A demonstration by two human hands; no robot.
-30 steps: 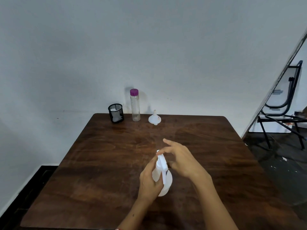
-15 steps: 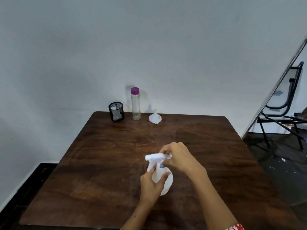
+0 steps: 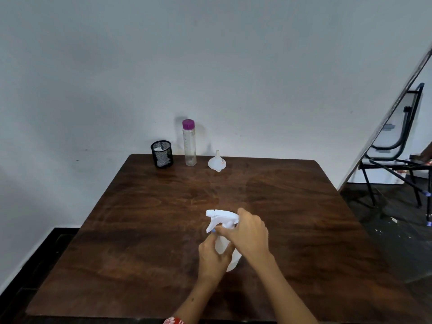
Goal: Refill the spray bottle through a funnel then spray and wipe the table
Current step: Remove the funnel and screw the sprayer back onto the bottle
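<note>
A white spray bottle (image 3: 222,246) stands on the dark wooden table (image 3: 140,230) near its middle front. My left hand (image 3: 214,256) grips the bottle's body from the left. My right hand (image 3: 249,232) curls round the white trigger head (image 3: 221,216), whose nozzle points left. At the table's far edge stand a clear bottle with a purple cap (image 3: 189,142) and a white funnel (image 3: 217,161), lying mouth down with its spout up.
A black mesh cup (image 3: 162,153) holding something white stands at the back left of the table, by the wall. A black metal chair (image 3: 397,155) stands on the floor to the right.
My right hand has closed round the trigger head and turned it, so the nozzle now points left. My left hand has kept its hold on the bottle's body.
</note>
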